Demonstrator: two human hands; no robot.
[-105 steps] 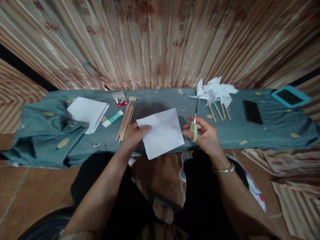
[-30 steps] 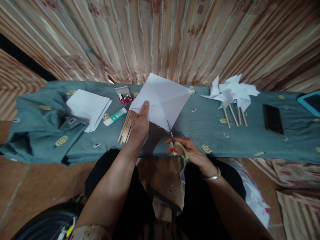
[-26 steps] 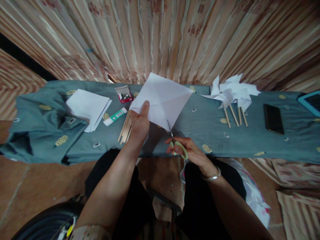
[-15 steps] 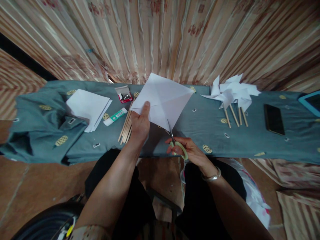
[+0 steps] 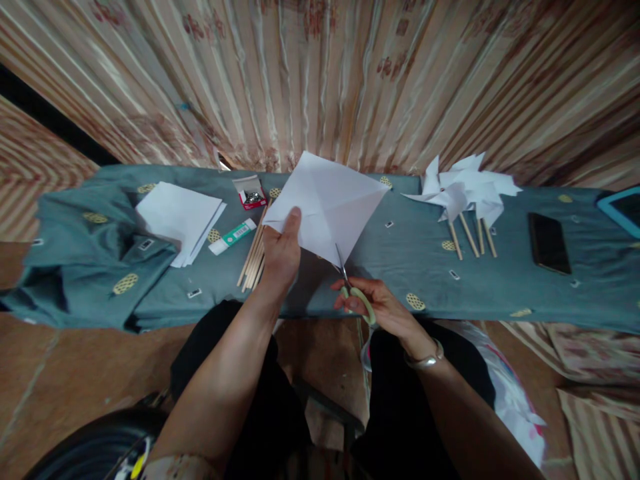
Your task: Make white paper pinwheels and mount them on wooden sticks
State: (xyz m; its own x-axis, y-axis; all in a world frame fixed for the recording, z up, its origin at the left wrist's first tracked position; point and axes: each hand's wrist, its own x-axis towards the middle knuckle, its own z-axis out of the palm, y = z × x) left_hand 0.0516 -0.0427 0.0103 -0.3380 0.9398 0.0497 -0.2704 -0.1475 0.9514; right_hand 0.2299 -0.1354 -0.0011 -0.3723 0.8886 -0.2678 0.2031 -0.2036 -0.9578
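A square white sheet of paper with diagonal creases is held up over the table, one corner pointing toward me. My left hand grips its left corner, thumb on top and fingers hidden beneath. In my right hand are scissors with pale green handles. Their blades straddle the paper's near corner along the crease. Wooden sticks lie just left of my left hand, partly covered by it.
A glue stick, an open red box of small metal pieces and stacked white paper lie to the left. At right are paper pinwheels on sticks, a black phone and a blue-edged tablet. A pleated curtain hangs behind.
The scissor blades look more closed on the paper's near corner than before. Both hands stay almost in place, and the whole view has shifted slightly.
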